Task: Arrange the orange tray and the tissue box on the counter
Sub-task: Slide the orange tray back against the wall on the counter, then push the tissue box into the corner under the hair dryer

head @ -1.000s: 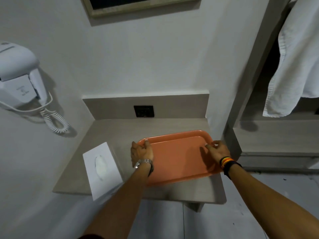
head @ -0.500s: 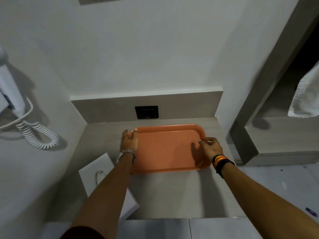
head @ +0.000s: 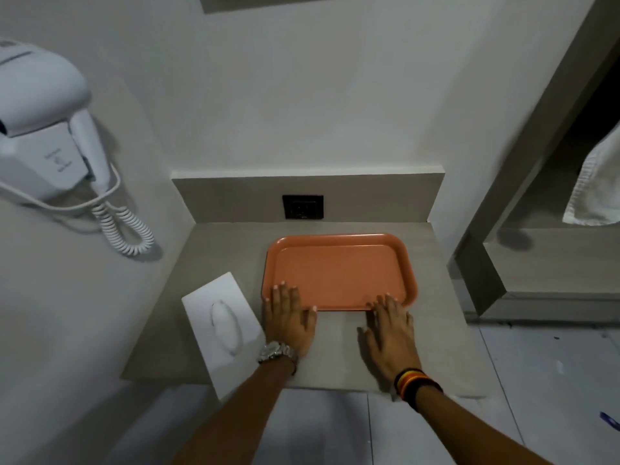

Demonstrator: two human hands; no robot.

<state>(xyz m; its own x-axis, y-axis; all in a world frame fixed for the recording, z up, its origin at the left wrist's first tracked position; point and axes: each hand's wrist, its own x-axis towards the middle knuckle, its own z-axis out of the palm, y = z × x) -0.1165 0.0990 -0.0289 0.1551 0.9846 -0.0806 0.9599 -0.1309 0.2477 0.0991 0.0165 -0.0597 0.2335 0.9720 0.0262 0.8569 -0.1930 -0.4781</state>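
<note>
The orange tray [head: 339, 270] lies flat on the grey counter [head: 339, 350], toward the back right, a little in front of the backsplash. My left hand [head: 288, 318] rests flat with spread fingers, its fingertips over the tray's near-left corner. My right hand [head: 391, 325] lies flat too, fingertips touching the tray's near edge at the right. Neither hand grips anything. The white tissue box [head: 223, 325] sits at the counter's front left, turned at an angle, with its near corner past the counter's front edge. It lies just left of my left wrist.
A white wall-mounted hair dryer [head: 43, 129] with a coiled cord [head: 122, 229] hangs on the left wall. A black socket [head: 303, 207] sits in the backsplash behind the tray. A lower shelf [head: 553, 260] and a hanging white towel [head: 593, 193] are at the right.
The tray has slid back toward the backsplash. Both hands have left its side edges and come to its near edge, fingers flat and spread.
</note>
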